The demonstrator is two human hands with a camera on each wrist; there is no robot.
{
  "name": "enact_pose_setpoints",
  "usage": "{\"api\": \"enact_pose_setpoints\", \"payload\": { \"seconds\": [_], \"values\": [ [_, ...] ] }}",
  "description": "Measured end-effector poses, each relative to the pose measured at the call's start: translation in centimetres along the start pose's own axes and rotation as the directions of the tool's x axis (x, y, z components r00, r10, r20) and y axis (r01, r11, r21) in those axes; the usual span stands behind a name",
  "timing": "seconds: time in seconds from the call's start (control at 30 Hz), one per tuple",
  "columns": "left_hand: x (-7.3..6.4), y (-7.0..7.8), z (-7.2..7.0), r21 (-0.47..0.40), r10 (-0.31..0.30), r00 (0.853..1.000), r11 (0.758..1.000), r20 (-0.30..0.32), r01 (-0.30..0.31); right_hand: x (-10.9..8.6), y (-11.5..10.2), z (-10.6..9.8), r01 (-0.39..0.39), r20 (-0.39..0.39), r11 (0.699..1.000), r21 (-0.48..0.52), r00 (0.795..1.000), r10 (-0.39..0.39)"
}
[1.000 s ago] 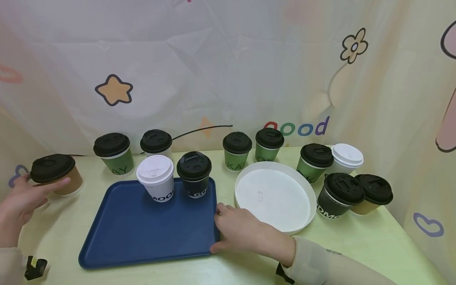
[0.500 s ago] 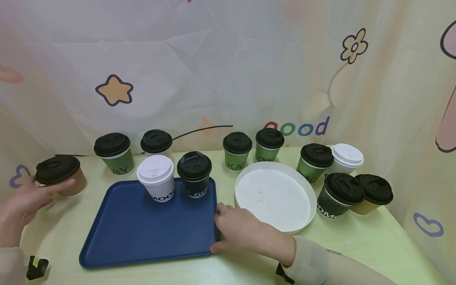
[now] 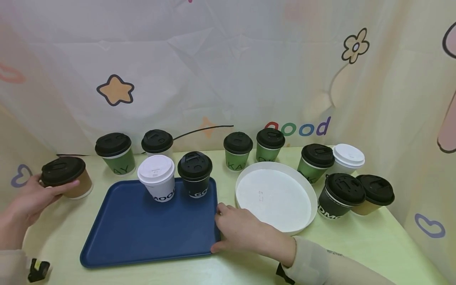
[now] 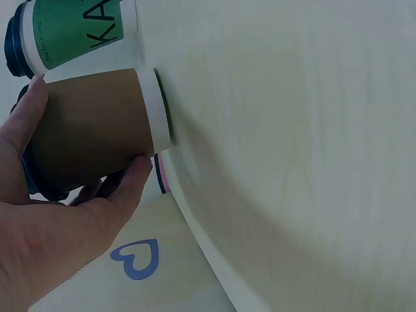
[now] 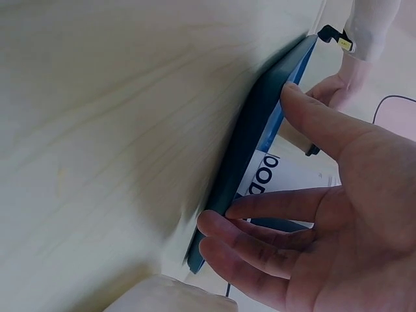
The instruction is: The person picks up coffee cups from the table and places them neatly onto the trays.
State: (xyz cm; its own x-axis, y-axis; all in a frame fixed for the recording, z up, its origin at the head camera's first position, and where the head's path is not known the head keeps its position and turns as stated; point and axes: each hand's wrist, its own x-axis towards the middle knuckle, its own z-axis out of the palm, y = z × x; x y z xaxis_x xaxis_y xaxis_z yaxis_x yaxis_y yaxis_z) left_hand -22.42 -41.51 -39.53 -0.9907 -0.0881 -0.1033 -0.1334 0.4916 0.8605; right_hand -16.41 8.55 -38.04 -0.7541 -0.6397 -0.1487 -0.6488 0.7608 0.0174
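Note:
At the left, my left hand (image 3: pixel 37 198) holds a brown paper coffee cup (image 3: pixel 81 185) with a black lid. In the left wrist view, thumb and fingers wrap round the brown cup (image 4: pixel 97 120), its white base close over the table. My right hand (image 3: pixel 242 229) grips the right rim of a blue tray (image 3: pixel 149 233). The right wrist view shows the thumb near one end of the tray's edge (image 5: pixel 240 143) and the fingertips at its side. On the tray's back part stand a white cup (image 3: pixel 158 188) with a white lid and a black cup (image 3: pixel 195 184).
A round white tray (image 3: pixel 274 198) lies right of my right hand. Green cups (image 3: pixel 120 162) with black lids stand along the back. At the right a black cup (image 3: pixel 333 204), a brown cup (image 3: pixel 365 208) and a white-lidded cup (image 3: pixel 347 156) crowd together. A curtain hangs behind.
My left hand has moved a little to the right with the brown coffee cup. The right hand and the blue tray have stayed in place.

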Motion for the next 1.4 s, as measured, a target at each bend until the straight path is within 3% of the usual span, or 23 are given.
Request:
{"api": "enact_pose_setpoints", "payload": {
  "seconds": [0.2, 0.5, 0.73, 0.83, 1.03, 1.4],
  "values": [
    [-0.5, 0.1, 0.3, -0.038, 0.101, 0.995, 0.994, 0.006, -0.100, -0.1, 0.0, 0.0, 0.004, -0.008, 1.000, -0.002, 1.000, -0.004],
    [-1.3, 2.0, 1.2, 0.043, 0.143, 0.989, 0.989, 0.037, -0.144, -0.1, 0.1, 0.1, 0.010, -0.011, 1.000, -0.002, 1.000, -0.010],
    [-2.3, 4.2, 2.3, 0.071, 0.139, 0.986, 0.987, 0.096, -0.146, -0.1, 0.1, 0.1, 0.012, -0.013, 1.000, -0.002, 1.000, -0.012],
    [-2.6, 5.2, 2.8, 0.074, 0.148, 0.979, 0.984, 0.144, -0.159, -0.1, 0.1, 0.0, 0.009, -0.011, 1.000, 0.003, 1.000, -0.009],
    [-3.1, 6.8, 4.3, 0.067, 0.104, 0.964, 0.990, 0.245, -0.124, -0.2, 0.1, 0.0, 0.006, -0.011, 1.000, 0.011, 1.000, -0.006],
    [-2.3, 7.2, 7.3, 0.031, 0.089, 0.941, 0.994, 0.328, -0.104, -0.2, 0.0, 0.1, 0.007, -0.018, 1.000, -0.004, 1.000, -0.007]
  ]
}}
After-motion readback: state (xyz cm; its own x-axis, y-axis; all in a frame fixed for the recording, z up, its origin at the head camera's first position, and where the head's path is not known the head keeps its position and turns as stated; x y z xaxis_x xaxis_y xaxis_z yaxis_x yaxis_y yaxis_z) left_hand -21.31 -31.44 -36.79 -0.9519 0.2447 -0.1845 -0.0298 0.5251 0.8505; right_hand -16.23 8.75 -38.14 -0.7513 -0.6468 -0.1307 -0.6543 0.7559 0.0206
